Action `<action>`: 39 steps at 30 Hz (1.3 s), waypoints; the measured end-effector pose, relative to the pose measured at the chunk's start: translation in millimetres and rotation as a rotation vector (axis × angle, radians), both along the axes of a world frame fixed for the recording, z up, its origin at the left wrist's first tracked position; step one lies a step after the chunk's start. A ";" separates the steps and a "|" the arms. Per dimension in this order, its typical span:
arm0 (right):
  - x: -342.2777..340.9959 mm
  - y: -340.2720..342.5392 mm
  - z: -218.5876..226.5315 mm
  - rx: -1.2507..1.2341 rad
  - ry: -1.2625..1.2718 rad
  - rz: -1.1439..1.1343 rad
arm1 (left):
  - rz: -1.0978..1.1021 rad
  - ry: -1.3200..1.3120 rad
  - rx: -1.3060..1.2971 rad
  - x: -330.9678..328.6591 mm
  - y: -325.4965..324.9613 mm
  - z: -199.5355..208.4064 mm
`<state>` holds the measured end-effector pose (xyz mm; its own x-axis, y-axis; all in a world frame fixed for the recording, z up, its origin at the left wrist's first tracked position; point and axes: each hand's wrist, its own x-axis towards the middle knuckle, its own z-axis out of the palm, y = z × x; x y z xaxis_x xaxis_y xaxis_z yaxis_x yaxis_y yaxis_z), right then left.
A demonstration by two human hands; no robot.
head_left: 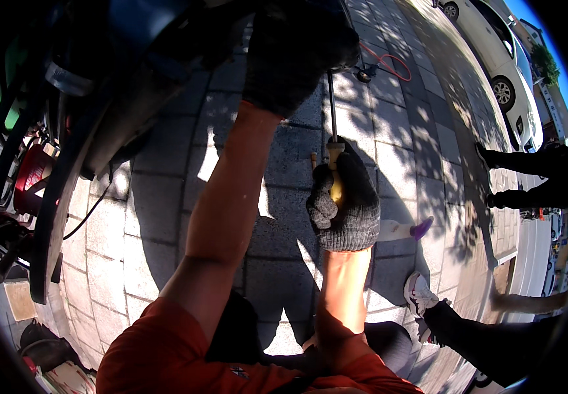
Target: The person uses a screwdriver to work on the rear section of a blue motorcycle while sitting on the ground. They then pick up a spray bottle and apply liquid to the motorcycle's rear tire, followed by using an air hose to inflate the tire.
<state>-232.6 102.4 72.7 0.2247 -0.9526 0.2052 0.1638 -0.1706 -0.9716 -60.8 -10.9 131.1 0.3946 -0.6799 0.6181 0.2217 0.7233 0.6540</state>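
My right hand [344, 203], in a dark knit glove, is closed around the yellow handle of a long screwdriver [332, 118]. Its thin metal shaft runs up toward my left hand. My left hand [294, 49], also in a dark glove, is raised at the top of the view against the dark underside of a vehicle; what it grips is hidden in shadow. Both bare forearms rise from my orange sleeves at the lower edge.
A dark tyre and wheel frame [54, 197] curve down the left side, with red parts behind. Grey paving stones [402, 151] lie below. An orange cable [389, 62] lies on them. A white-and-purple tool [405, 230], my white shoe [420, 294], another person's dark legs [527, 177] and a white car [494, 52] are right.
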 end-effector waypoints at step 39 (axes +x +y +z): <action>-4.4 1.8 14.3 0.144 -0.064 -0.036 | -0.030 -0.124 -0.064 4.1 2.8 -5.2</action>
